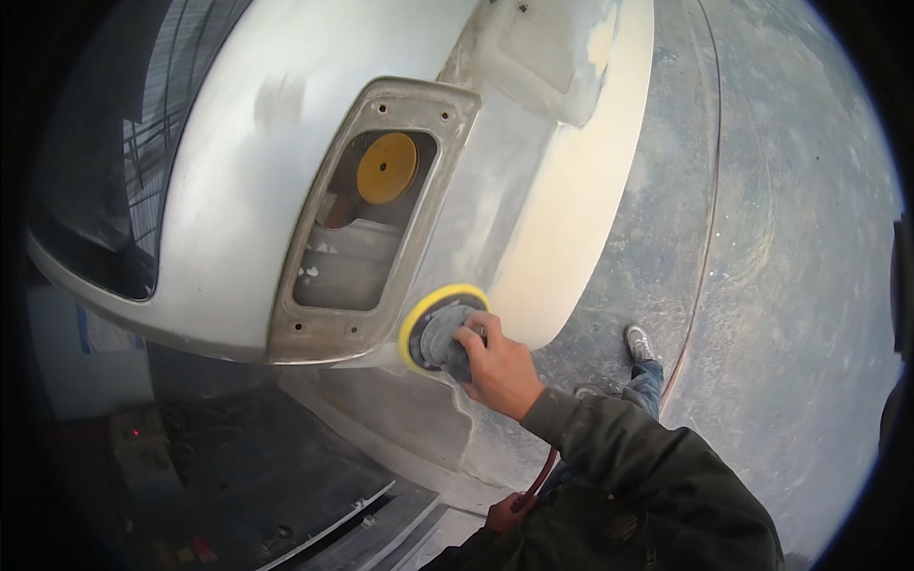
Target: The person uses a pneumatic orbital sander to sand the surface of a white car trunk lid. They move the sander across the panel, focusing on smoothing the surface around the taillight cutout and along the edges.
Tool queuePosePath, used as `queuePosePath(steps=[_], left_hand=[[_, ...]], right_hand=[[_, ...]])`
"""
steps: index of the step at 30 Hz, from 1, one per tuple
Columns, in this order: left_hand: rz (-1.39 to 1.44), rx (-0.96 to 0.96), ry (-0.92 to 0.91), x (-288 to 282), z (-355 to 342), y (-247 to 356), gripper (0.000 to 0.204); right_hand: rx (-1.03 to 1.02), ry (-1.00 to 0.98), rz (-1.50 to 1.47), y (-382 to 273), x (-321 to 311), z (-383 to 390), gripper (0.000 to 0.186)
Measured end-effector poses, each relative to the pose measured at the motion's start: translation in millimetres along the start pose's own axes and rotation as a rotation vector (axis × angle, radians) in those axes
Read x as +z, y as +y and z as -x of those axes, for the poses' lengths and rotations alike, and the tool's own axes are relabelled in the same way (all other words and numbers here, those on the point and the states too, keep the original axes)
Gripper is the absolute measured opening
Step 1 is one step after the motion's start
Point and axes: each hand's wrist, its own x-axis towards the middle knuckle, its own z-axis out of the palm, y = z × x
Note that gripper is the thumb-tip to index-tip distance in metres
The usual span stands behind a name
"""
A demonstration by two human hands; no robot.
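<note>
My right hand [498, 371] grips a round sander [443, 333] with a yellow-rimmed pad, held against the sanded grey lower end of a silver vehicle panel [233, 190]. Just left of it is a framed rectangular opening [354, 257], with a round yellow part [381, 167] visible inside. A cream patch [566, 228] runs along the panel's right edge. Low in the view, my left hand [506, 512] is closed on a red hose [538, 476], mostly behind my sleeve.
A dark glossy window [95, 190] borders the panel at left. The concrete floor [762, 285] carries a long thin hose [709, 247]. My shoe [636, 340] stands beside the panel. At lower left are a box with a red light [138, 447] and metal rails [333, 523].
</note>
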Motion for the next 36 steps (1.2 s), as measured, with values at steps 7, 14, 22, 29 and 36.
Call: queuePosePath(steps=[7,14,22,29,36], left_hand=[[-0.010,0.013,0.005,3,5,5,0.052],[0.005,-0.010,0.026,9,5,-16,0.046],[0.006,0.021,0.015,13,-1,-24,0.050],[0.008,0.065,0.026,16,-4,-39,0.049],[-0.012,0.043,0.027,14,1,-22,0.050]], right_hand=[[-0.024,-0.039,-0.091,-21,-10,-25,0.068],[0.014,-0.038,-0.100,-27,-5,-22,0.070],[0.053,0.038,0.008,-4,-5,-7,0.060],[0.139,0.011,-0.005,-2,-2,-7,0.059],[0.120,0.037,-0.024,-11,-14,-28,0.057]])
